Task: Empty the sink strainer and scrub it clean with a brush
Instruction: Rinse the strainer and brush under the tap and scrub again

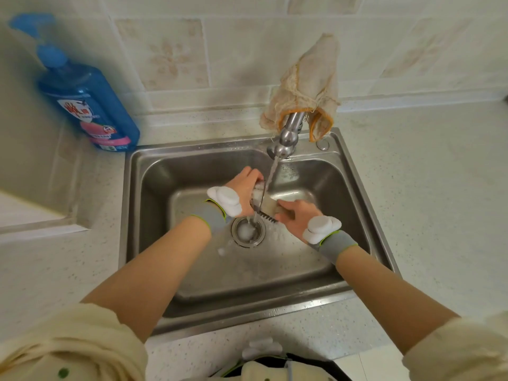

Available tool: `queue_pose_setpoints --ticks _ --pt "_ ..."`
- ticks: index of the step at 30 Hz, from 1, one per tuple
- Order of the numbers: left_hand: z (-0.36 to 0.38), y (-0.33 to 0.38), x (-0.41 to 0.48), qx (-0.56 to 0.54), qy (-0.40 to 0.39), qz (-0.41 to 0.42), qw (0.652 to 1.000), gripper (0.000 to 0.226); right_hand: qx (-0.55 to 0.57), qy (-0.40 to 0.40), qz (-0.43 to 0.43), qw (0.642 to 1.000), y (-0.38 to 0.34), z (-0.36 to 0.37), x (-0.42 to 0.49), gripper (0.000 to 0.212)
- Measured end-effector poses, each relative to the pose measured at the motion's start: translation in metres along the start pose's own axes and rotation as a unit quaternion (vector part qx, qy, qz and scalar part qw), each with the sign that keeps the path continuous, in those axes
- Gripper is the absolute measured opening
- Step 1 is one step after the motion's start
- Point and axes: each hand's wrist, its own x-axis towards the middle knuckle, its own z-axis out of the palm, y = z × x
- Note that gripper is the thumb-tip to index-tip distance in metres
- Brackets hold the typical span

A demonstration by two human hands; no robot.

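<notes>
My left hand (245, 185) grips the metal sink strainer (258, 196), tilted on its side over the basin under the running water. My right hand (297, 215) holds a brush (270, 211) with a pale body and dark bristles, pressed against the strainer's open side. The water stream falls from the faucet (287, 138) past the strainer into the open drain (248, 232), where foam sits. Most of the strainer is hidden by my fingers and the water.
The steel sink (154, 215) is set in a speckled counter. A blue pump bottle of detergent (90, 105) stands at the back left. A stained cloth (308, 86) hangs over the faucet neck. The tiled wall rises behind.
</notes>
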Motion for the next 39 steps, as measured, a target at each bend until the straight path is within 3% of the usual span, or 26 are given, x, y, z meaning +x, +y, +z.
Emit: queue_pose_setpoints --ticks 2,4,7,9,11,14,18,23,30,35,39 --pt "0.002 0.003 0.005 0.051 0.034 0.036 0.997 0.059 0.170 -0.012 0.043 0.984 -0.004 0.004 -0.003 0.046" --pt "0.001 0.007 0.007 0.096 0.030 0.039 0.994 0.061 0.209 -0.010 0.055 0.976 -0.003 0.002 -0.003 0.045" --pt "0.003 0.007 0.003 0.047 -0.033 0.007 0.998 0.069 0.029 0.007 0.025 0.999 0.004 -0.010 0.001 0.046" --pt "0.005 0.004 -0.001 -0.019 -0.071 -0.027 0.997 0.079 -0.117 0.038 -0.019 0.992 0.006 -0.017 0.004 0.046" --pt "0.005 0.000 -0.001 -0.084 -0.093 -0.078 0.989 0.085 -0.174 0.068 -0.051 0.981 0.005 -0.019 0.003 0.046" --pt "0.000 -0.004 -0.002 -0.149 -0.064 -0.103 0.981 0.083 -0.156 0.091 -0.055 0.982 0.002 -0.014 0.000 0.046" --pt "0.014 -0.002 -0.009 -0.121 -0.001 -0.077 0.990 0.077 -0.095 0.067 -0.021 0.993 0.005 -0.012 -0.001 0.045" --pt "0.036 -0.002 -0.011 -0.180 0.058 -0.145 0.971 0.080 -0.069 0.087 0.021 0.994 0.018 -0.017 -0.012 0.045" --pt "0.048 -0.001 -0.017 -0.285 0.079 -0.105 0.949 0.080 0.010 0.063 0.096 0.993 0.032 -0.003 -0.025 0.048" --pt "0.042 -0.025 -0.045 -0.225 0.079 -0.111 0.965 0.073 0.045 0.041 0.098 0.993 0.024 0.014 -0.029 0.048" --pt "0.037 -0.051 -0.075 0.016 -0.005 -0.123 0.992 0.060 0.062 0.020 0.100 0.993 0.019 0.026 -0.030 0.050"
